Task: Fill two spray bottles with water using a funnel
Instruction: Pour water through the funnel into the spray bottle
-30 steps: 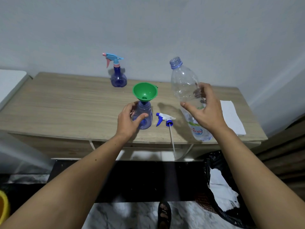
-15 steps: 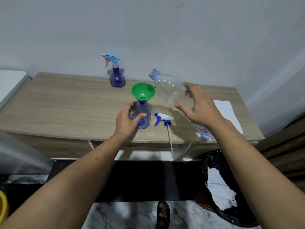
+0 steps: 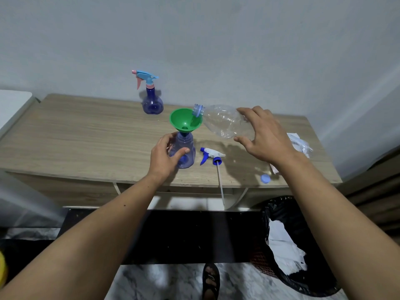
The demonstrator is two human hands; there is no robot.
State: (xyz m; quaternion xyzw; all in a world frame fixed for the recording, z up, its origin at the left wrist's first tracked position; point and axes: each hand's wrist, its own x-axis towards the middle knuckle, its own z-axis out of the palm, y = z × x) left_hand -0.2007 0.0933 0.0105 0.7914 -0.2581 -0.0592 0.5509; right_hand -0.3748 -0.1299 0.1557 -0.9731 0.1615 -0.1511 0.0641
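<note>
Water bottle (image 3: 223,121) tipped further than half second before, now near horizontal, mouth over green funnel (image 3: 185,120) rim; right hand (image 3: 265,138) fingers curled round it. Left hand (image 3: 165,158) still gripped open spray bottle (image 3: 184,151) on table (image 3: 86,137); sprayer head (image 3: 211,155) beside unmoved

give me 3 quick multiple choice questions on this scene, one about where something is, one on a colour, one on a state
1. Where does the loose spray head lie?
A. on the table, right of the held spray bottle
B. in the funnel
C. on the floor

2. What colour is the funnel?
A. red
B. green
C. yellow

3. How is the water bottle held?
A. upright
B. capped, lying on the table
C. tipped, mouth over the funnel

Answers:
1 A: it rests on the table beside the spray bottle gripped by the left hand.
2 B: plainly green.
3 C: the right hand tilts it, open mouth at the funnel's rim.
</note>
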